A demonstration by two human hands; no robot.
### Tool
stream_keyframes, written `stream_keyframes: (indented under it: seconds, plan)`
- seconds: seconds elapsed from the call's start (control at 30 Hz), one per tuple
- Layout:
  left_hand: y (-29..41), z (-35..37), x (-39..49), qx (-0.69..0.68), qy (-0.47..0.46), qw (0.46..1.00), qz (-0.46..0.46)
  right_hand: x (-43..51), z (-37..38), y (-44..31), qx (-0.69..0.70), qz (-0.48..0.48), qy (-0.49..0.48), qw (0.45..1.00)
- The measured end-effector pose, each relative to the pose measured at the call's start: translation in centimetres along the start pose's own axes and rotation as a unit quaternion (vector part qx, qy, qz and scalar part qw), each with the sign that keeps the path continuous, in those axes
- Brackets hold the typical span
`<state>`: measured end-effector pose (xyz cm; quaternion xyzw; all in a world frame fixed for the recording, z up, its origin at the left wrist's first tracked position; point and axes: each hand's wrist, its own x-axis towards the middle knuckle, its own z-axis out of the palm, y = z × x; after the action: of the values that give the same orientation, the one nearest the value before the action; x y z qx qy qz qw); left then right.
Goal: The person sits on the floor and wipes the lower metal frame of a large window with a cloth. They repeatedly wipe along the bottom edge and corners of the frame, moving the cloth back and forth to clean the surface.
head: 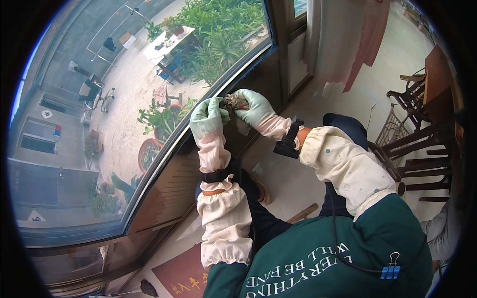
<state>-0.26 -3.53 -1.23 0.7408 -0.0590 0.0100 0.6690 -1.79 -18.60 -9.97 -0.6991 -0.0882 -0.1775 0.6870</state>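
My right hand (255,108), in a pale green rubber glove, grips a crumpled grey-brown cloth (234,101) just inside a large window. My left hand (209,117), gloved the same way, has its fingers curled around the cloth's left end, partly hiding it. Both hands are level with the dark window frame (242,76), and the left one overlaps its edge. The glass pane (123,111) slants across the left side of the view. Cream oversleeves (225,219) cover my forearms, with black straps (216,176) around both wrists.
Below the window is a brown panel (164,201). Dark wooden chairs (425,167) and a wooden tabletop (439,85) stand at right. A pale curtain (331,37) hangs ahead. A red mat (182,272) with writing lies behind me. Potted plants (151,149) stand outside the glass.
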Motion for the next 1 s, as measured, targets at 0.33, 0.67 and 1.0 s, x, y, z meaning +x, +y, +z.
stream_keyframes:
  seconds: [0.33, 0.67, 1.0]
  plan:
    - [0.4, -0.5, -0.4, -0.006, 0.001, 1.0, -0.022, 3.4, -4.8, -0.6, -0.072, 0.108, 0.246, 0.96]
    - [0.3, -0.7, -0.1, -0.001, -0.024, 0.999, -0.04, 4.5, -7.7, 0.2, -0.061, 0.054, 0.189, 0.979]
    - [0.2, -0.8, 0.1, 0.001, -0.024, 0.999, -0.037, 4.7, -6.1, 1.6, -0.183, 0.076, 0.306, 0.931]
